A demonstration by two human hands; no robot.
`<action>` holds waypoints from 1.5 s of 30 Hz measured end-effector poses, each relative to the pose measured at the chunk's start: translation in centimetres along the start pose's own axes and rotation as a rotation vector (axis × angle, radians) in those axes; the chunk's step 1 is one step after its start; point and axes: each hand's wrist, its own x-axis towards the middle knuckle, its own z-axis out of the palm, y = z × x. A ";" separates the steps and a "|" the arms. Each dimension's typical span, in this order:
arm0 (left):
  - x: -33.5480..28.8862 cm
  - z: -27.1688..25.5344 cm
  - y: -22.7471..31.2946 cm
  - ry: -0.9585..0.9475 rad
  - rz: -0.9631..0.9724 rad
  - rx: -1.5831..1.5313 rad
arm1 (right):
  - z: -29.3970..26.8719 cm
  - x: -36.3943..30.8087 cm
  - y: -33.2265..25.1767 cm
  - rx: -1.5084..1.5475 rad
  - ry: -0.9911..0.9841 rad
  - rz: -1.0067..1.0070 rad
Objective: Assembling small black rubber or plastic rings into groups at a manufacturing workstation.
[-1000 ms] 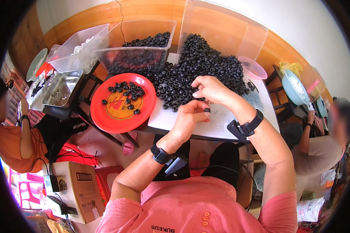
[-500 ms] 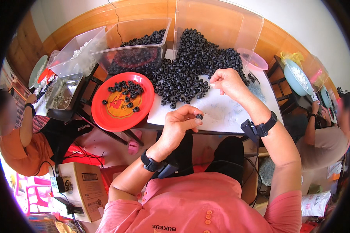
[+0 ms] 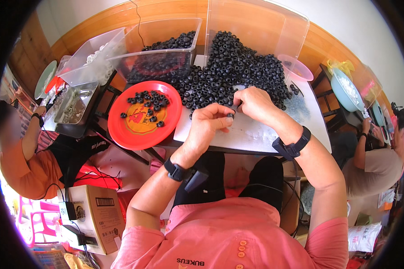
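Note:
Thumb and forefinger of my left hand [image 3: 208, 124] are closed on a small black ring-shaped part [image 3: 230, 115] above the front of the white board [image 3: 256, 138]. Close beside it, my right hand [image 3: 254, 101] is pinched, its fingertips just above the held part; anything between them is too small to make out. Behind both hands spreads a large heap of similar black parts [image 3: 224, 67]. On the left, a red plate [image 3: 116, 131] with a yellow printed middle bears several loose black parts.
Clear plastic bins [image 3: 191, 49] stand at the back, one lying open toward the heap. A pink bowl [image 3: 300, 74] sits at the back right. Co-workers sit at tables on both sides, one by a metal tray [image 3: 87, 96], another near a blue basin [image 3: 339, 94]. A cardboard box [image 3: 107, 215] stands lower left.
My right hand has moved left and toward me, from the edge of the heap to my left hand. My left hand has risen slightly, keeping the black ring-shaped part.

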 end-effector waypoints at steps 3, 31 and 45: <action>1.2 -0.3 -0.1 0.004 0.038 -0.048 | 0.3 -0.3 -0.3 -0.043 0.001 -0.016; -2.0 1.3 -1.0 0.047 0.257 0.259 | 1.2 -9.9 -2.0 0.366 0.174 -0.009; -2.5 1.1 -1.1 0.074 0.263 0.278 | 2.7 -11.1 -2.3 -0.056 0.336 -0.019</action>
